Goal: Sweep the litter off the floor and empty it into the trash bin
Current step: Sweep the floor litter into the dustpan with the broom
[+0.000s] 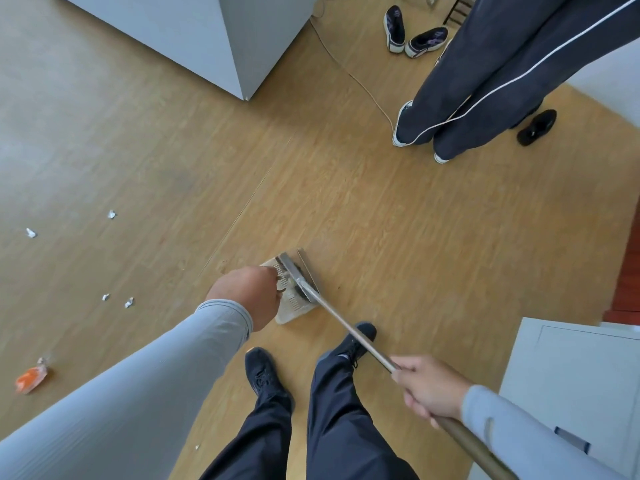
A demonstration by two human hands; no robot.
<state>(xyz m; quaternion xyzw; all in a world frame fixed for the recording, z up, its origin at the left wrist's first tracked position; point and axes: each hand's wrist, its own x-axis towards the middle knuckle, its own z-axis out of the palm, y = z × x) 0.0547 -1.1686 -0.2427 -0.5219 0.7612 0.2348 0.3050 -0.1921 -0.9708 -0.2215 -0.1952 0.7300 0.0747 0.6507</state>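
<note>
Sweeping not begun in earnest, judging by the floor: litter lies scattered, none visibly in the dustpan (292, 299).

Hands: right hand (427, 388) wrapped round the broom handle (349, 329) at approx 5 o'clock of frame centre; handle runs up-left to the broom head (298, 277), which sits in/against the dustpan. Left hand (247, 294) at the dustpan's near-left edge, fingers curled down onto it; looks like a grip on the pan or its comb teeth, but fingertips partly hidden, so exact hold can't be confirmed.

Litter, all to the left (8–9 o'clock): paper scrap (111, 214), second scrap (31, 232), pair of small scraps (117, 300), orange wrapper (30, 378) at 8 o'clock near the frame edge. Tiny white fleck (197, 447) by the left sleeve at 6–7 o'clock.

Progress est.: early. Left to do: carry broom + pan over to the 9 o'clock patch, gather, load pan, tip into bin. Trash bin not identified in view; grey box (575, 375) at 4 o'clock could be a cabinet, can't tell.

Surroundings: second person's legs (485, 98) at 1–2 o'clock, well apart from litter. Loose shoes (414, 31) at 1 o'clock, single black shoe (536, 128) at 2 o'clock. Cable (349, 76) trailing on the floor at 12–1 o'clock. White cabinet (194, 36) at 11–12 o'clock. None of it lies between wearer and litter; route left looks open.
</note>
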